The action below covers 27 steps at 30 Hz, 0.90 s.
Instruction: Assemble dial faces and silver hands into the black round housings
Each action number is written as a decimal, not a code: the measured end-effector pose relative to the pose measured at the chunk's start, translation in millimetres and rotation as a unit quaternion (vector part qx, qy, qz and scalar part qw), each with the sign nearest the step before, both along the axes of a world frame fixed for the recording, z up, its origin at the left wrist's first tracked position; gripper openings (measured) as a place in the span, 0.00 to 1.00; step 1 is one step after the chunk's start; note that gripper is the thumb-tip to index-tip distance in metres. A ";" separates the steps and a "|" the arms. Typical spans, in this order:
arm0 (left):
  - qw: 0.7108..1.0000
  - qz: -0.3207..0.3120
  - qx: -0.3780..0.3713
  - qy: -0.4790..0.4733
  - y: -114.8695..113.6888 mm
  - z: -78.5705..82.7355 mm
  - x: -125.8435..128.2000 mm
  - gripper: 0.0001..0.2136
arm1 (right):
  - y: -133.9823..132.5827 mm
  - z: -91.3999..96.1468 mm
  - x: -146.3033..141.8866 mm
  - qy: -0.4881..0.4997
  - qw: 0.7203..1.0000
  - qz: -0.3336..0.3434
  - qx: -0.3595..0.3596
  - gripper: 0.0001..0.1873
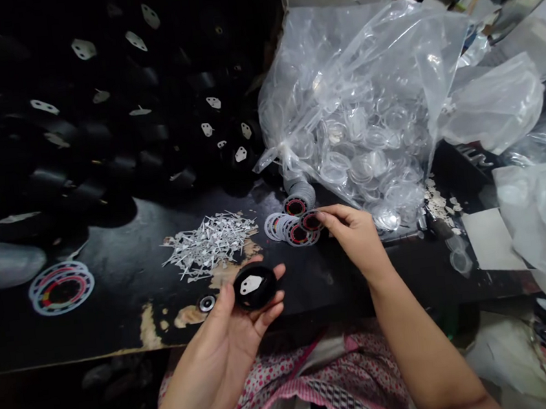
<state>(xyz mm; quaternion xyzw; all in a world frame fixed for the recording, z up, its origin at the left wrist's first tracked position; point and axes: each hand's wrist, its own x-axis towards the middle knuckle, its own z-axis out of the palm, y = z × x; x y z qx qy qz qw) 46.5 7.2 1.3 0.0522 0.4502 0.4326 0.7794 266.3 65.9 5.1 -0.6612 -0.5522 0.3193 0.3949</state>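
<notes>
My left hand (pixel 237 325) is wrapped round a round black gauge housing (pixel 264 291) with a pale metal plate on its face, held above the table's front edge. Thumb and fingers of my right hand (pixel 352 235) pinch a printed dial disc (pixel 310 221) at the right of a fanned group of dial discs (pixel 285 230). Just behind stands a leaning stack of dial discs (pixel 301 192). A heap of small white pointers (pixel 211 245) lies left of the discs. Beside my left thumb is a small ring-shaped part (pixel 206 302).
A plastic bag (pixel 363 91) of clear round covers stands at the back right. Black housings with metal plates (pixel 84 48) fill the back left. Larger dial discs (pixel 62 288) lie on the left of the black table (pixel 120 325). White scraps (pixel 442 206) and a pale card (pixel 494 240) are at right.
</notes>
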 end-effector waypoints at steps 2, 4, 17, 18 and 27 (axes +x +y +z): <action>1.000 0.017 0.000 0.002 1.9 2.6 1.6 0.17 | -4.4 4.4 -3.5 0.023 1.000 -0.010 0.015 0.10; 0.999 0.050 0.015 0.007 3.2 6.0 3.7 0.17 | -10.6 9.3 -13.2 0.078 0.997 0.011 -0.016 0.09; 0.993 0.089 0.053 0.051 5.3 13.7 2.4 0.18 | -28.0 19.5 -51.1 0.238 0.964 0.085 -0.088 0.07; 0.994 0.080 0.056 0.053 5.3 13.3 2.6 0.18 | -29.2 22.4 -50.7 0.213 0.971 0.073 -0.075 0.06; 0.994 0.021 0.092 0.062 -6.8 5.7 9.8 0.12 | -37.8 37.6 -74.0 0.074 0.994 0.085 -0.010 0.03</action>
